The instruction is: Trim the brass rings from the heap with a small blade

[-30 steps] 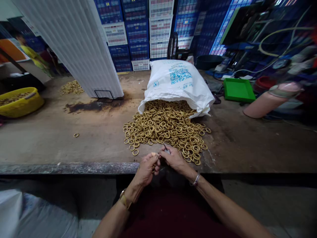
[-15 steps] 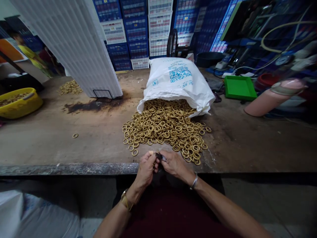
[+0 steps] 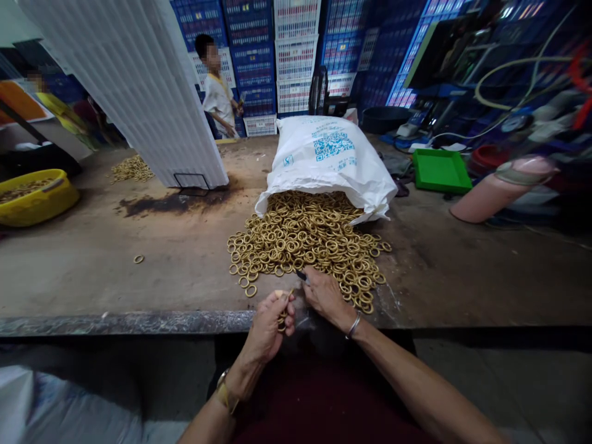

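Note:
Many brass-coloured rings [image 3: 305,237] spill from the mouth of a white sack [image 3: 324,154] onto the wooden table. Near the table's front edge, my left hand [image 3: 272,317] is closed on a few of these rings, one pinched at its fingertips. My right hand [image 3: 324,296] is beside it, at the front of the pile, with its fingers closed round a small dark tool [image 3: 301,275] whose tip points at the rings. The two hands are apart. My right palm is hidden.
On the table [image 3: 185,277] lie a loose ring [image 3: 139,259] and a yellow basin [image 3: 39,206] at left, a leaning white ribbed panel [image 3: 139,92], and a green tray [image 3: 441,171] and pink bottle [image 3: 502,190] at right. A person [image 3: 219,102] stands behind.
My right hand has moved forward from my left hand toward the pile, with the dark tool. A person has appeared beside the crates behind the table. The view has shifted slightly.

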{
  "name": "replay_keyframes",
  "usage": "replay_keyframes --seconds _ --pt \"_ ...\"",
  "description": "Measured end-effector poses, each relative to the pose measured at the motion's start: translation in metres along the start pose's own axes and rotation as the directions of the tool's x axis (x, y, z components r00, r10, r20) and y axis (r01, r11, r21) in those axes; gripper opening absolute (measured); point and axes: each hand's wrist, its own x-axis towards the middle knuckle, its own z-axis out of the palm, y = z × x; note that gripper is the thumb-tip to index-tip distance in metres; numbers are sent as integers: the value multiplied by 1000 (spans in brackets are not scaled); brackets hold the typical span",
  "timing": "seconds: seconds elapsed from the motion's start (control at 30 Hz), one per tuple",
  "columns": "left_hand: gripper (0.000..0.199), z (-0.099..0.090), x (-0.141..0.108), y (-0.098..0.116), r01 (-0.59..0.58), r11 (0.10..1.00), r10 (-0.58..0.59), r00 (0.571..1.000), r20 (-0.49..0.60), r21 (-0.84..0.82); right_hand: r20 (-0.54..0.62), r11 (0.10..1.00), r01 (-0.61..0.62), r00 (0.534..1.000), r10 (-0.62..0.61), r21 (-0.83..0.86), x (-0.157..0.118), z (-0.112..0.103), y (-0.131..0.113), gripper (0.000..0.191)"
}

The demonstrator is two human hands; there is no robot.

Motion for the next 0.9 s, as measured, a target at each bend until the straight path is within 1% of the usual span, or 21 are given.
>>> replay_keyframes --seconds 0.1,0.17,0.3,0.37,0.5,0.57,0.63,0.67,0.73,0.8,0.83,0.87,0.9 --pt "26 -2 2 1 28 997 -31 999 -45 -69 -70 1000 -20 997 18 -19 13 -1 -1 25" --pt "27 -4 3 0 32 996 -37 998 -57 -79 -73 998 -35 997 30 -60 20 1 -4 28" --pt "26 -6 4 0 45 994 -51 996 -67 -96 -53 987 -90 995 84 -131 27 6 -5 18" --pt "22 -7 6 1 61 990 -68 997 -48 -129 -64 986 -94 994 85 -141 27 9 -4 16" --pt "22 -12 10 4 120 963 -116 993 31 -239 -86 996 -44 996 37 -81 24 8 0 14" --pt "22 -14 11 5 132 952 -126 991 39 -277 -118 1000 3 993 -6 -23 20 7 2 13" --pt "24 -14 12 6 113 956 -111 994 24 -270 -147 998 44 988 -37 47 17 5 4 13" --pt "24 -13 12 6 96 965 -95 995 14 -245 -150 994 52 988 -37 93 16 4 4 13" --pt "26 -11 12 5 43 989 -47 999 -20 -142 -127 975 23 992 5 221 14 2 5 13" --pt "27 -9 13 2 -61 997 65 994 -87 57 -82 917 -30 994 68 397 13 -1 5 11" --pt "26 -9 13 0 -127 974 150 982 -113 185 -51 868 -59 994 97 493 13 -2 4 10" --pt "25 -8 14 -2 -198 928 246 962 -120 316 -9 802 -91 993 119 590 12 -3 3 9" --pt "25 -7 14 -3 -264 862 337 936 -99 433 46 721 -129 990 134 681 10 -4 2 10"
